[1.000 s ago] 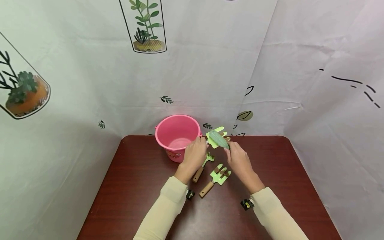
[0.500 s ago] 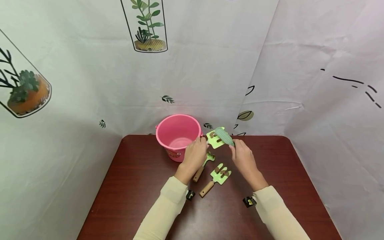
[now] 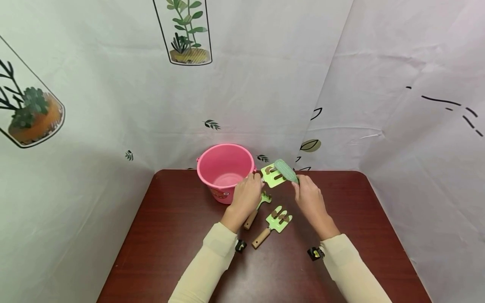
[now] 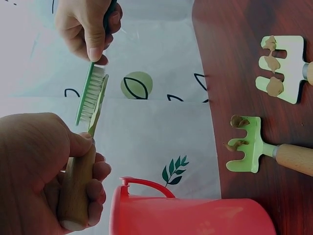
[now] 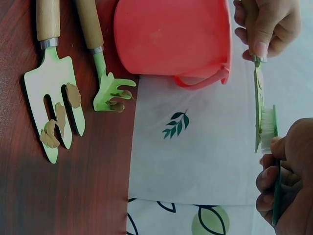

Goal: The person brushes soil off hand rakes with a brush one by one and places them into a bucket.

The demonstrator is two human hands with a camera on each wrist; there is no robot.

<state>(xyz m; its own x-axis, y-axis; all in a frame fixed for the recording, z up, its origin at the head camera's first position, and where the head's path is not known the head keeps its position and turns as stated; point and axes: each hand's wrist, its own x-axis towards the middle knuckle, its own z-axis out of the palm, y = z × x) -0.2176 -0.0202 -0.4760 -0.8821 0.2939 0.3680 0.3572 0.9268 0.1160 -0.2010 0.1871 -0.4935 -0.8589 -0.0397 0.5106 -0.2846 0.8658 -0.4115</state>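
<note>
My left hand [image 3: 246,193] grips the wooden handle [image 4: 78,191] of a garden hand fork with a light green, brown-smeared head [image 3: 270,180]. In my right hand [image 3: 310,201] is a green scrub brush [image 3: 286,170], pinched at its handle between thumb and fingers. Both wrist views show the brush's white bristles [image 4: 90,98] against the flat of the fork head, held up above table level. Below the hands lie a second green fork [image 3: 278,225] and a small rake [image 4: 254,147], both wooden-handled, with brown clumps on their tines.
A pink bucket [image 3: 216,195] stands at the back of the dark red table [image 3: 170,244], right beside my left hand. Close behind the table hangs a pale printed cloth [image 3: 265,105], which continues along both sides.
My right hand with the brush has shifted right and slightly away, moving the brush along the fork head toward the tine ends. My left hand keeps its grip, nearly still.
</note>
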